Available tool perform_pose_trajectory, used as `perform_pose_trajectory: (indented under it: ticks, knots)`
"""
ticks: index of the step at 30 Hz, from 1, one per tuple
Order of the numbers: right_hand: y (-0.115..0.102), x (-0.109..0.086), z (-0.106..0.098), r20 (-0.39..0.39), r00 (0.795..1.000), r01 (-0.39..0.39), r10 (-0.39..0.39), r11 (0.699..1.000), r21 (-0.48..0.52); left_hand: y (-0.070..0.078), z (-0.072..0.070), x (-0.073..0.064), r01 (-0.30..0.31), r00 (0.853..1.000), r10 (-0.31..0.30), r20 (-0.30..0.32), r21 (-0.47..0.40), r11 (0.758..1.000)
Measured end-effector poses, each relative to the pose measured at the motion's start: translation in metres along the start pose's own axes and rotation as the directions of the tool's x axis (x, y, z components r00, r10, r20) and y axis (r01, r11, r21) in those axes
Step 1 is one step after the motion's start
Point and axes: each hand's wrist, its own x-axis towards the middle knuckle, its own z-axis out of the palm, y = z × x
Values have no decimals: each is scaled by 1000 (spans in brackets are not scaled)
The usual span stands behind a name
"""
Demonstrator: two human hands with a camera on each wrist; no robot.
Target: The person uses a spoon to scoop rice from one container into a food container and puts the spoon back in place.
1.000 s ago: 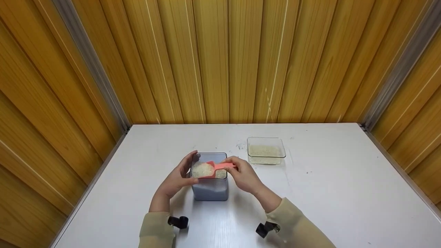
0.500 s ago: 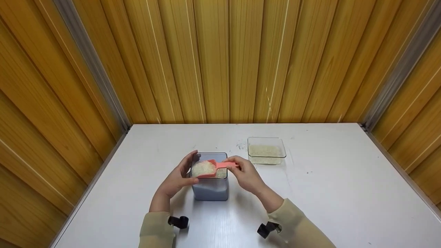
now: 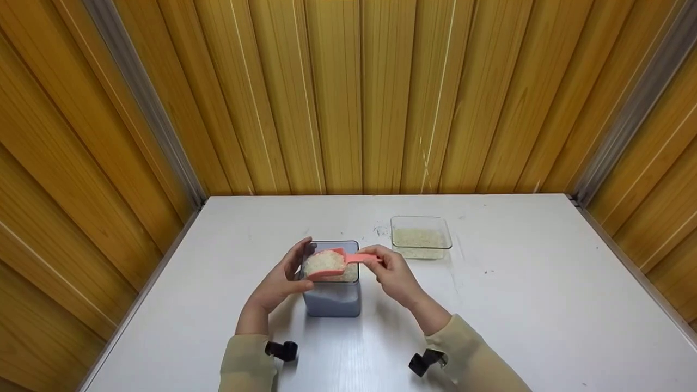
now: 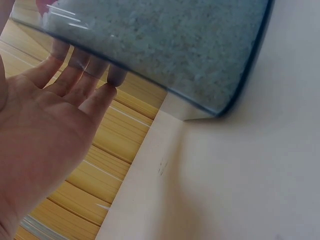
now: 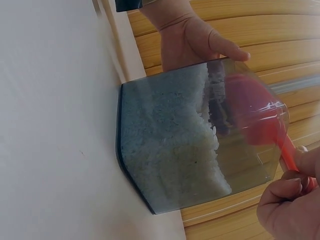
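Holding a pink plastic scoop (image 3: pixel 332 262) heaped with white rice right over the tall smoky-blue clear plastic container (image 3: pixel 332 294), the right hand (image 3: pixel 393 275) pinches the handle end. The handle runs left-right, bowl pointing at the left hand (image 3: pixel 275 283), whose straight fingers press the container's side. The shallow clear dish (image 3: pixel 420 238) of rice sits off right. Can't see the scoop's underside.

Two bare hands, left hand (image 3: pixel 275 283) and right hand (image 3: pixel 395 275), no rings, gloves or watch seen. Long sleeves in a pale beige-khaki fabric, left sleeve (image 3: pixel 248 363) and right sleeve (image 3: pixel 474 362), soft-looking cuffs ending at the wrist. Small black camera mount strapped at each wrist, left mount (image 3: pixel 281 350), right mount (image 3: pixel 426 361), short cylindrical body, matt finish; no markings legible.
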Motion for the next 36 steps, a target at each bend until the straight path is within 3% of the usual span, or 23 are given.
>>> perform_pose_trajectory:
  ticks: [7, 21, 36]
  knots:
    - [10, 2, -4, 1, 999, -39, 39, 996, 75, 1, 0, 0, 7, 1000, -6, -17, 13, 1000]
    - [23, 3, -6, 45, 999, -31, 20, 969, 245, 0, 0, 1, -1, 1000, 1, 3, -22, 1000]
    - [14, 4, -20, 30, 999, 17, -26, 969, 247, -1, 0, 2, 11, 1000, -11, -8, -23, 1000]
